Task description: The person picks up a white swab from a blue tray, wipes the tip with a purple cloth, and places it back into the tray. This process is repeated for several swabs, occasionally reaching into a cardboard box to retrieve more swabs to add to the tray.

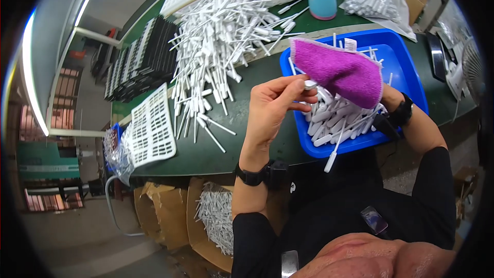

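Green table (244, 108); left hand (275, 102) pinches white handle (310, 85), likely light, stiff, best held there; right hand (391, 98), behind purple cloth (339, 72), grip unclear.

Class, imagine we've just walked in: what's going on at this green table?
The person's left hand pinches a small white plastic piece beside a fuzzy purple cloth, which hides most of the right hand. The cloth is over a rectangular blue plastic tray holding white plastic sticks. A loose pile of similar sticks lies farther left.

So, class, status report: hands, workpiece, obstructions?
Left fingers pinching small white piece. Right hand mostly hidden by purple cloth. Cloth obscures part of blue tray.
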Motion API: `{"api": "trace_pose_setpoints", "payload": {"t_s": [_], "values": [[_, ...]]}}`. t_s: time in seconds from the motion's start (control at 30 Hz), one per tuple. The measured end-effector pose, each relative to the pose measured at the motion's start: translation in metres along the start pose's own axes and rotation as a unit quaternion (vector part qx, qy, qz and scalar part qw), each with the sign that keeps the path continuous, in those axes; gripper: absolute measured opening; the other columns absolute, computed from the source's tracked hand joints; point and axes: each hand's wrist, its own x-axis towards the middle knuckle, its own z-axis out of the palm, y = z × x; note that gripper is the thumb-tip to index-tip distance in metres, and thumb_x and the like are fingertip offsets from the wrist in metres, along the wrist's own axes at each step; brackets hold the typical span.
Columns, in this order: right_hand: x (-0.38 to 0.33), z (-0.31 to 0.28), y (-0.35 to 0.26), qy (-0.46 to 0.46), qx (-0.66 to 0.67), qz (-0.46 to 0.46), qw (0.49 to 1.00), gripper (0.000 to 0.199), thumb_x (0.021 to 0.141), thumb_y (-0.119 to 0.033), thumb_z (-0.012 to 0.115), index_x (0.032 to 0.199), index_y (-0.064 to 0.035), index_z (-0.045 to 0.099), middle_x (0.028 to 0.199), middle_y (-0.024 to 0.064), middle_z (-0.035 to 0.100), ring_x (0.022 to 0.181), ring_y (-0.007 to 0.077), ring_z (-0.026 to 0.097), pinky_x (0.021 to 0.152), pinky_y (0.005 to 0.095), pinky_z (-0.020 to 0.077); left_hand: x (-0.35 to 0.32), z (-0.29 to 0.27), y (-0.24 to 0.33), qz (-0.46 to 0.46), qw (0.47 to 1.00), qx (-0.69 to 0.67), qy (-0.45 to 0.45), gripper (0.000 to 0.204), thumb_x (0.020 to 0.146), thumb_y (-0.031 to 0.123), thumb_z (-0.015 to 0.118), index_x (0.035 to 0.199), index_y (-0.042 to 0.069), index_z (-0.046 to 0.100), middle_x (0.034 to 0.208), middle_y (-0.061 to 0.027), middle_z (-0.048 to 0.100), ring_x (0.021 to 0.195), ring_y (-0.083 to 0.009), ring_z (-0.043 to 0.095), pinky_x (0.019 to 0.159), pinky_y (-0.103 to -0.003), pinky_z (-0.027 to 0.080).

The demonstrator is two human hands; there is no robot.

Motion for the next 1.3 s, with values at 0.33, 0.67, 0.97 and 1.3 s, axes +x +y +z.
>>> {"api": "trace_pose_setpoints", "payload": {"t_s": [0.33,0.67,0.97,1.3], "values": [[-0.005,0.034,-0.043,-0.009,0.012,-0.001,1.0,0.035,0.089,-0.009,0.062,0.124,-0.0038,0.056,0.108,0.0052,0.062,0.097,0.0121,0.058,0.083,0.0253,0.0491,-0.004,-0.002,-0.006,0.058,0.997,-0.032,-0.043,0.025,0.092,0.01,0.057,0.11,-0.006,0.061,0.09,-0.0166,0.068,0.077,-0.0207,0.069,0.063,-0.026,0.057],[0.008,0.053,-0.065,-0.201,0.235,-0.05,0.95,0.038,0.094,-0.018,0.055,0.127,-0.0003,0.051,0.105,0.0105,0.063,0.093,0.0158,0.063,0.08,0.0269,0.0535,0.007,0.002,-0.003,0.025,0.991,-0.082,-0.098,0.032,0.093,0.011,0.055,0.121,-0.004,0.055,0.085,-0.0113,0.066,0.062,-0.0142,0.063,0.053,-0.024,0.053],[-0.016,0.027,-0.038,-0.068,0.315,0.168,0.932,0.031,0.092,-0.02,0.059,0.118,-0.0039,0.056,0.093,0.0043,0.061,0.077,0.0072,0.058,0.064,0.0186,0.0479,0.013,0.019,-0.016,0.06,0.995,-0.079,-0.032,0.033,0.095,0.014,0.046,0.12,-0.006,0.052,0.073,-0.01,0.062,0.052,-0.014,0.06,0.043,-0.025,0.05],[-0.014,0.031,-0.029,-0.056,0.229,0.11,0.965,0.039,0.093,-0.02,0.057,0.127,-0.002,0.051,0.104,0.0087,0.064,0.083,0.0117,0.065,0.065,0.0181,0.0544,0.01,0.024,-0.02,0.068,0.995,-0.068,0.015,0.03,0.095,0.017,0.045,0.109,-0.006,0.056,0.067,-0.0098,0.061,0.05,-0.015,0.06,0.043,-0.026,0.05]]}}
